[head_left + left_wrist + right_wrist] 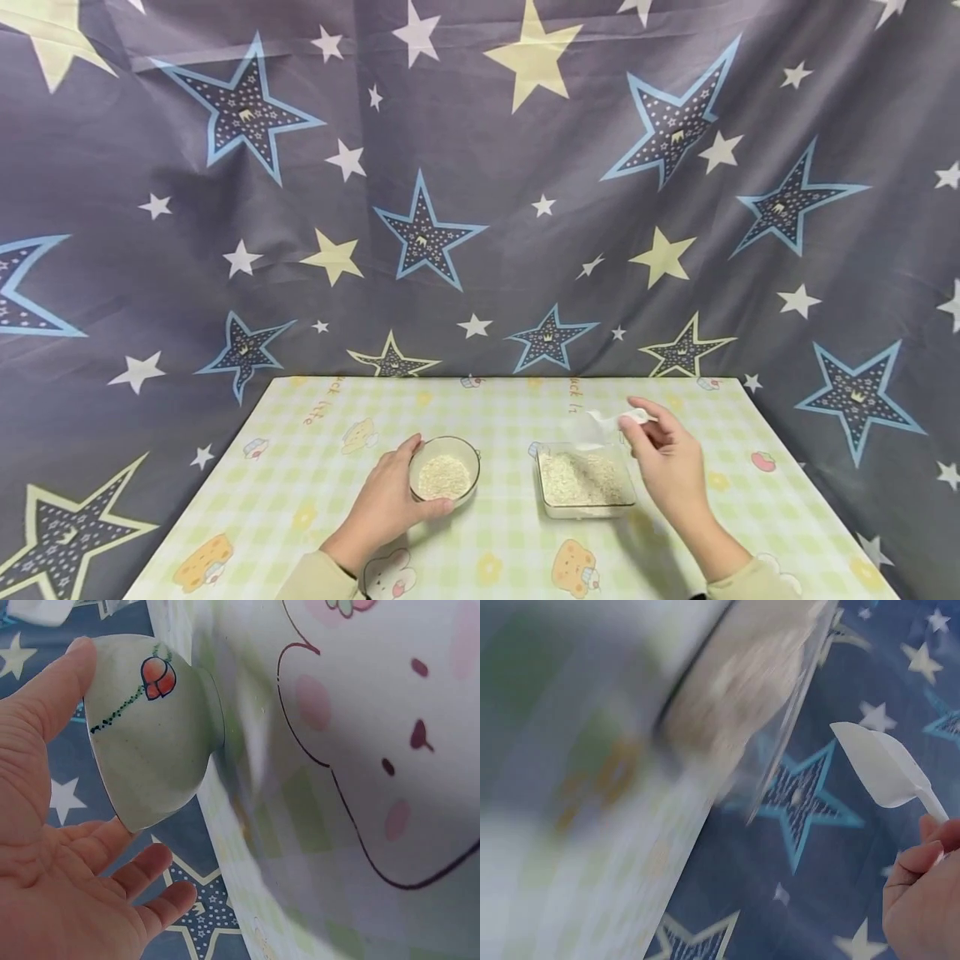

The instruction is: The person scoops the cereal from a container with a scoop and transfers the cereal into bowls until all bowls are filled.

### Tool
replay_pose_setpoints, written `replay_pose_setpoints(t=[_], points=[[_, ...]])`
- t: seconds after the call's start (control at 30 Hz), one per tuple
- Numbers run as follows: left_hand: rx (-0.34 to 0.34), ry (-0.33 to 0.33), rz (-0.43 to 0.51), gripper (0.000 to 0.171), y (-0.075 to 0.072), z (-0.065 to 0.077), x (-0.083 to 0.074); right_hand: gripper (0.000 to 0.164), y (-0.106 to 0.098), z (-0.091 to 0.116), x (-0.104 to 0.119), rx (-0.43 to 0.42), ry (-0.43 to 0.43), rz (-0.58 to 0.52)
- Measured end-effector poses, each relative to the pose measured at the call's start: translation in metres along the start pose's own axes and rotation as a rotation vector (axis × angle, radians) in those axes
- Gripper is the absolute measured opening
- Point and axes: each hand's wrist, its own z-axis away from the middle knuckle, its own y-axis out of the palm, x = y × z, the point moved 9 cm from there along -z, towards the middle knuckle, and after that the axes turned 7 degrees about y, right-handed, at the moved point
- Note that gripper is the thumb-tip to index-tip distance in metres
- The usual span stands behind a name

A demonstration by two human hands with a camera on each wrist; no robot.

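Observation:
My left hand [388, 496] holds a small round bowl [452, 446] by its side, the thumb at the near rim and fingers along the far left. Pale oat-like flakes [442, 477] lie inside it. The left wrist view shows the bowl's pale outside [150, 761] with a red painted motif; some fingers stand off it. My right hand [675, 471] pinches the handle of a white scoop [591, 429], tilted above a clear rectangular container [588, 511] of similar flakes [585, 477]. In the right wrist view the scoop's blade [881, 765] is apart from the container.
Both vessels stand on a table covered with a green checked cloth [495, 533] with cartoon prints. The container is to the right of the bowl, with a gap between. A dark curtain with stars [465, 333] hangs behind the table's far edge.

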Motion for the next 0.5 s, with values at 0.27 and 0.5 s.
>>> replay_pose_setpoints(t=[0.27, 0.5], points=[[0.01, 0.013, -0.027, 0.125, -0.001, 0.0, -0.002, 0.032, -0.027, 0.005, -0.007, -0.001, -0.192, 0.163], [-0.03, 0.197, -0.091, 0.114, 0.006, -0.004, -0.056, 0.034, -0.018, 0.008, -0.012, 0.058, -0.28, 0.168]])
